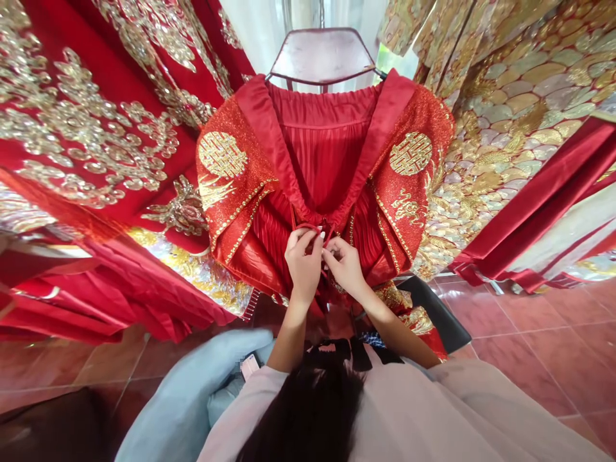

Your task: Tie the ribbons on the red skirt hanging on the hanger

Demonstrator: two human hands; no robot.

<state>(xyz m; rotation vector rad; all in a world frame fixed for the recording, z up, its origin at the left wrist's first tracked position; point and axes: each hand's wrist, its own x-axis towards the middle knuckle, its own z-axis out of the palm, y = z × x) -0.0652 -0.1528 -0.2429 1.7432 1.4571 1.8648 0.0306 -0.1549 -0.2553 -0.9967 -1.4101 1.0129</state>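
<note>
Here: red jacket (327, 173), gold-embroidered lapels, pleated lining.

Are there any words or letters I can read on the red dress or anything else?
"囍", gold, in a round patch on each shoulder of the red robe: one and the other.
Gold characters below the second patch: too blurred to read.
Pink tag by the blue cloth: blurred, unreadable.

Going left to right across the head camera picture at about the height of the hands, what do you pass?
Red garment with gold embroidery → left gold emblem on the red jacket → left hand → right hand → right gold emblem → gold scale-patterned garment → red satin folds.
</note>
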